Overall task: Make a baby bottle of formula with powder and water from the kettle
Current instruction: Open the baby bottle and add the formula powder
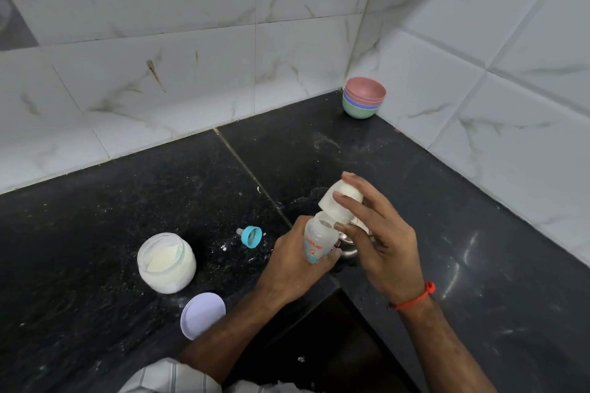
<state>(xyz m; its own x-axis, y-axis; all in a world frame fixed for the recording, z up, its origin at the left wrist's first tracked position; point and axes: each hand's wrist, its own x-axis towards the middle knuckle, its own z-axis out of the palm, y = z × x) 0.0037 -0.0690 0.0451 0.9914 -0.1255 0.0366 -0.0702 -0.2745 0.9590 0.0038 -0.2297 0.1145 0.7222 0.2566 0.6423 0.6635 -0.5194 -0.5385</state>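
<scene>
My left hand [295, 260] grips a clear baby bottle [317, 241] with orange and blue print, its mouth uncapped. My right hand [378, 233] pinches a translucent white cap [338, 202], tilted over the bottle's mouth and holding white powder. The bottle's blue ring with its teat [250, 235] lies on the black counter to the left. An open jar of white powder [166, 262] stands further left, its pale lilac lid [202, 314] lying flat in front of it. A steel vessel [346, 247], perhaps the kettle, is mostly hidden behind my hands.
Stacked coloured bowls [364, 97] stand in the far corner where the two tiled walls meet. The black counter [479, 265] turns an L round a dark gap at the front. Spilled powder specks dot the counter near the jar.
</scene>
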